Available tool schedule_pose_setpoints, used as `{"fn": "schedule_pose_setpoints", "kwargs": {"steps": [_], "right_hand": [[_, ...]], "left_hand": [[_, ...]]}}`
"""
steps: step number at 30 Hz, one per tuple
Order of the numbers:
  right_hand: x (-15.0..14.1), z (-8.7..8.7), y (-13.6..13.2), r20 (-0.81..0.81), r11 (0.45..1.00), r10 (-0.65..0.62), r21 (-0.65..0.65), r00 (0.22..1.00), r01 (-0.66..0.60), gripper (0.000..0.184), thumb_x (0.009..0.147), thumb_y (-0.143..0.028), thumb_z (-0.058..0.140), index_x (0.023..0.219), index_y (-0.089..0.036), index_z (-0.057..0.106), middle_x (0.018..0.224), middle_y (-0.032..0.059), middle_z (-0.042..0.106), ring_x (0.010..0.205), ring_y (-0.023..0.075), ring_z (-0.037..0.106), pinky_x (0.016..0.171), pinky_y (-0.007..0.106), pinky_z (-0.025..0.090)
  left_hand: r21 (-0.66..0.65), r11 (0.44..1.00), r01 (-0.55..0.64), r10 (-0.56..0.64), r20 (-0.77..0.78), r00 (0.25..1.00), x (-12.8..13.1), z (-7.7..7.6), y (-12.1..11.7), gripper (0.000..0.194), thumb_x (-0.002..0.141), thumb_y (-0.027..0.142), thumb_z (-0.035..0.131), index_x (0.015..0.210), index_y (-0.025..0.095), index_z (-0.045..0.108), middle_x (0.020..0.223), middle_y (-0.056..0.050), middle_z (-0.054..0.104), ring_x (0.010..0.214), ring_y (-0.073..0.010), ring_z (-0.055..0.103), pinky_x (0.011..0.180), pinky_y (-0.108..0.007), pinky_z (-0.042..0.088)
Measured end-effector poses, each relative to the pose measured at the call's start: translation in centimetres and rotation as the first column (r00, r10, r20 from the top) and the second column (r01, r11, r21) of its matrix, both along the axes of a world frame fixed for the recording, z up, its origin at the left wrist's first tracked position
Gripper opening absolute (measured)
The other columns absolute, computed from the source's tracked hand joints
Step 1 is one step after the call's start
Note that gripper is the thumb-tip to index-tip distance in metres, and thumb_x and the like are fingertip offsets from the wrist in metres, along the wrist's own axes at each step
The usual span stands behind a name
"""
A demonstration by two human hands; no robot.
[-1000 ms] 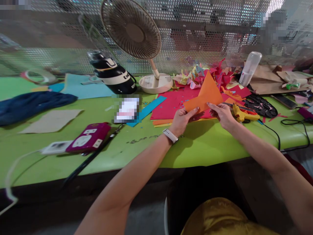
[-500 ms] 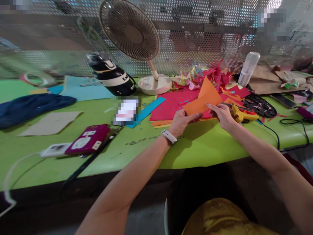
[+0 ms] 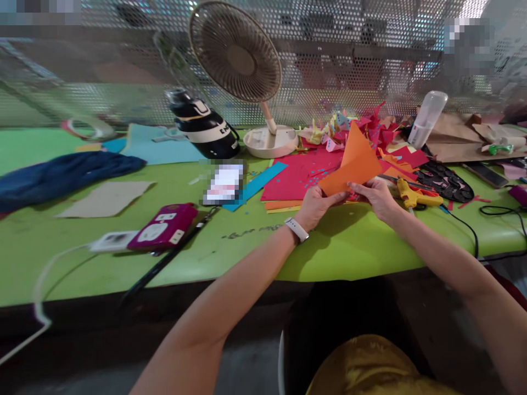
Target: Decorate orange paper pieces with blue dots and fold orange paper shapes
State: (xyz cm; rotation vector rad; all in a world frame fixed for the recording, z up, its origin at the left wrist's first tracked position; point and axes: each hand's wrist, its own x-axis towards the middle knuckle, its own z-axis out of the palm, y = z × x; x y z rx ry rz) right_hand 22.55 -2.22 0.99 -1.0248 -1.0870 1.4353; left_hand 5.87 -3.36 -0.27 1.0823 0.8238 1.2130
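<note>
Partly, both the left hand [image 3: 316, 207] and right hand [image 3: 377, 197] are hiding the lower edge of the folded orange paper [image 3: 354, 162] they are pinching.

So from my end of the feed, the left hand [image 3: 319, 207] and right hand [image 3: 379, 198] are both bare, and the arms are too, as far up as I can see. On the left wrist there's a slim band [image 3: 297, 229], whitish with rounded edges, kinda strap-like. Down low I get some mustard-yellow cloth [image 3: 370, 367], soft folds, a bit of sheen, faint pale marks near its curved top. Can't tell what garment, honestly.
</note>
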Motion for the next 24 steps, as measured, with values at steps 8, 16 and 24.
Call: {"fn": "schedule_pose_setpoints", "kwargs": {"steps": [8,16,24], "right_hand": [[0.34,-0.31,0.37,0.058,0.996,-0.002,0.086,0.998,-0.003,0.038,0.05,-0.046,0.091,0.057,-0.018,0.067,0.054,-0.0017,0.064,0.046,0.0076,0.052,0.049,0.024,0.046],[0.33,-0.58,0.46,0.049,0.987,-0.061,0.152,0.997,0.053,0.037,0.054,-0.047,0.09,0.071,-0.021,0.071,0.07,0.0,0.071,0.063,0.0122,0.063,0.067,0.028,0.054],[0.41,-0.55,0.52,0.011,0.978,-0.076,0.195,0.997,0.073,0.038,0.06,-0.053,0.086,0.075,-0.022,0.069,0.075,-0.0005,0.071,0.067,0.0132,0.063,0.07,0.03,0.054]], "left_hand": [[-0.002,1.0,-0.03,0.029,-0.065,0.997,-0.3,-0.05,0.09,0.047,0.055,0.038,0.09,0.094,0.016,0.075,0.096,-0.009,0.077,0.08,-0.0207,0.071,0.069,-0.03,0.056],[-0.013,0.999,0.039,-0.04,-0.086,0.996,-0.49,-0.01,0.3,0.047,0.056,0.038,0.091,0.094,0.015,0.075,0.089,-0.006,0.077,0.075,-0.0158,0.07,0.072,-0.028,0.054],[-0.046,0.994,0.102,-0.107,-0.105,0.989,-0.4,-0.31,0.11,0.041,0.054,0.038,0.092,0.083,0.013,0.075,0.077,-0.007,0.076,0.072,-0.0177,0.071,0.071,-0.03,0.055]]}}
